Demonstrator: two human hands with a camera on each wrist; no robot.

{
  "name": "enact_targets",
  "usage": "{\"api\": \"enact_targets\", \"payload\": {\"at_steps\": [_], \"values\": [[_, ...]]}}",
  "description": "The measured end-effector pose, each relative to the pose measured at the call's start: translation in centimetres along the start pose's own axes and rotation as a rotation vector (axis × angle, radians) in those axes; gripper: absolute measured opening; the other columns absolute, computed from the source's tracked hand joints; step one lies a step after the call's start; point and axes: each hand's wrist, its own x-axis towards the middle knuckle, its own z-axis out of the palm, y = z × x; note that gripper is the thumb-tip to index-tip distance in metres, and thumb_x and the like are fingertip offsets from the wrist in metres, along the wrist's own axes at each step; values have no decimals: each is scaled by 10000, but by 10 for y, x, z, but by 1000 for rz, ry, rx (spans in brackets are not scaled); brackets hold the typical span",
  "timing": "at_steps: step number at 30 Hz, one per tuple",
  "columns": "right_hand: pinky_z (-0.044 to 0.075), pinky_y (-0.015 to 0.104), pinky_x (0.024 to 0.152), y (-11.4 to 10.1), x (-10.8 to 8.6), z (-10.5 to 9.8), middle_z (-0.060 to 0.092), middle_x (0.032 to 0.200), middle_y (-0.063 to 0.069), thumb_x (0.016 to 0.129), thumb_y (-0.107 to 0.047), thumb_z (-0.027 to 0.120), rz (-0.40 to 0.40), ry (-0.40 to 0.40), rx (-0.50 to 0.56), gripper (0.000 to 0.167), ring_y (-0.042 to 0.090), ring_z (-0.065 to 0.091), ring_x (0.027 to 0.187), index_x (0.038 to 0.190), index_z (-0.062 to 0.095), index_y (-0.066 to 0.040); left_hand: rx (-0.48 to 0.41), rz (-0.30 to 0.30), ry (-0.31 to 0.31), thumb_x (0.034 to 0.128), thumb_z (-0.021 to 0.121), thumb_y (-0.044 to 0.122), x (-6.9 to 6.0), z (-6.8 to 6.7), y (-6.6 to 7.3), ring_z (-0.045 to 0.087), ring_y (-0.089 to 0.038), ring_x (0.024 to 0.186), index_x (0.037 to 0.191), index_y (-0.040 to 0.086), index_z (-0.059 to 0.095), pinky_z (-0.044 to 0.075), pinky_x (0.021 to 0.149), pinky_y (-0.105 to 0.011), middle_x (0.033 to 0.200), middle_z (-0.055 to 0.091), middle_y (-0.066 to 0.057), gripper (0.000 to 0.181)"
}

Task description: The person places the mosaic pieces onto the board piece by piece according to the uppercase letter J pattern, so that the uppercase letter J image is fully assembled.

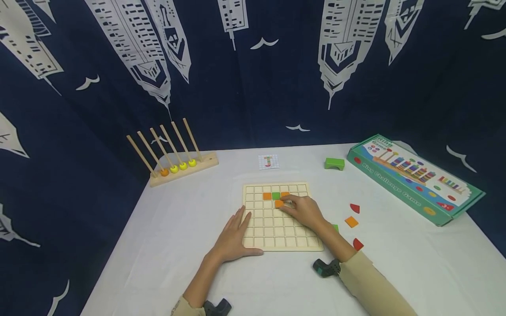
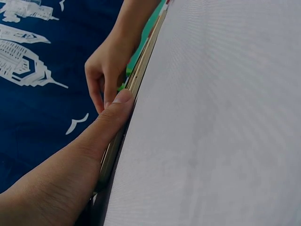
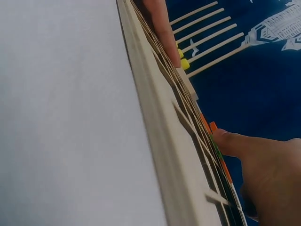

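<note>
Standing on the left part of the white table (image 1: 138, 263), a wooden peg stand (image 1: 207, 162) was seen, with one orange bead (image 1: 164, 172) and three yellow beads (image 1: 183, 166). Next, the left hand (image 1: 233, 241) was placed with spread, nearly straight fingers at the left edge of the grid board (image 1: 257, 232); nothing was gripped by it, and the board was probably steadied. In an upper row, an orange square (image 1: 267, 196), a green square (image 1: 276, 195) and a second orange square (image 1: 285, 193), partly covered by fingers, were set. Just below the green square, an orange tile (image 1: 279, 204) was pinched between thumb and finger of the right hand (image 1: 306, 211). The placing of this tile was therefore judged to be the step in hand, probably after the coloured figure on the small card (image 1: 269, 162) behind the board. For the next move, it was considered necessary that the tile be aligned with its cell, pressed flat and released gently, without its neighbours being disturbed. Farther right, two red pieces (image 1: 355, 208) and an orange piece (image 1: 351, 221) were scattered before the box (image 1: 399, 199).
</note>
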Motion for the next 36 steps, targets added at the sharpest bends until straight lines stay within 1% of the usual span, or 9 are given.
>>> {"api": "enact_targets", "payload": {"at_steps": [3,8,14,21,27,32,36], "values": [[282,243,426,-1,3,2,417,495,-91,795,-360,719,0,2,-5,340,71,307,447,1030,705,-114,0,4,-2,592,526,847,0,0,0,-6,-165,1401,1467,59,214,76,1123,-345,1545,16,-91,1218],[249,237,414,-1,4,4,332,471,-96,796,-351,719,-16,-1,-8,332,66,265,437,1039,702,-126,1,8,1,593,516,852,0,0,0,-3,-168,1402,1467,57,213,75,1123,-344,1544,18,-94,1220],[239,239,414,-2,6,6,310,468,-93,803,-355,711,-24,-9,-15,338,70,239,439,1053,698,-128,0,17,7,604,538,833,-1,-1,0,9,-184,1403,1465,48,215,81,1123,-354,1543,25,-106,1208],[249,230,406,-1,4,2,322,467,-97,796,-383,712,-9,-3,0,463,58,242,424,1174,634,-128,4,19,3,607,529,835,0,0,-1,3,-187,1403,1466,49,209,70,1123,-352,1544,9,-99,1208],[228,234,409,7,-9,-18,297,487,-97,791,-357,725,4,1,40,414,60,223,446,1137,655,-141,2,22,7,608,554,819,0,1,-1,0,-183,1403,1467,51,206,64,1123,-345,1544,10,-96,1204],[215,221,418,24,-28,-45,281,499,-103,799,-371,714,0,0,28,373,46,215,452,1103,670,-160,-7,22,7,610,579,801,0,-1,1,6,-191,1404,1465,44,207,61,1123,-346,1543,12,-100,1201],[222,212,401,41,-46,-68,269,492,-113,798,-384,712,5,2,12,352,33,209,437,1083,681,-180,-7,14,3,603,572,810,1,-1,1,-1,-184,1404,1466,45,205,58,1123,-343,1544,8,-98,1210]]}}
